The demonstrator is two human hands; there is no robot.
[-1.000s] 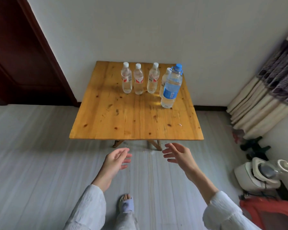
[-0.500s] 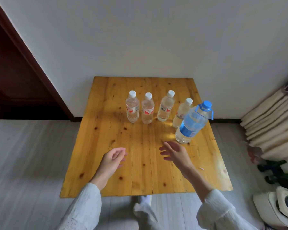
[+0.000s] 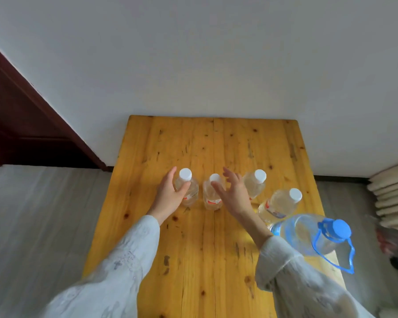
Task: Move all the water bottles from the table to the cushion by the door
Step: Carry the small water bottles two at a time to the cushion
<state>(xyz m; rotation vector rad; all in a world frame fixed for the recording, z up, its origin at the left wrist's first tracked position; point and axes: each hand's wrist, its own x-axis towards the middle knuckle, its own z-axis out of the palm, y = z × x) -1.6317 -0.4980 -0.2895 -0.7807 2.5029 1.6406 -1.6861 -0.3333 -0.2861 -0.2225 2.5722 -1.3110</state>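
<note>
Several small clear water bottles with white caps stand in a row on the wooden table [image 3: 193,260]. My left hand [image 3: 170,193] curls around the leftmost bottle [image 3: 189,189], thumb and fingers touching its sides, the grip not closed. My right hand [image 3: 232,193] is spread open just over the second bottle [image 3: 210,198], between it and the third bottle [image 3: 255,183]. A fourth small bottle [image 3: 278,204] stands further right. A big bottle with a blue cap and handle [image 3: 313,235] stands at the near right, by my right sleeve. No cushion is in view.
The table stands against a white wall [image 3: 193,65]. A dark red door frame [image 3: 32,106] is at the left, with grey floor [image 3: 44,226] below it. Folded curtain fabric [image 3: 391,193] and dark items on the floor lie at the right edge.
I have stepped up to the table and both hands have reached forward from its near edge to the bottle row. The left hand now wraps the leftmost bottle.
</note>
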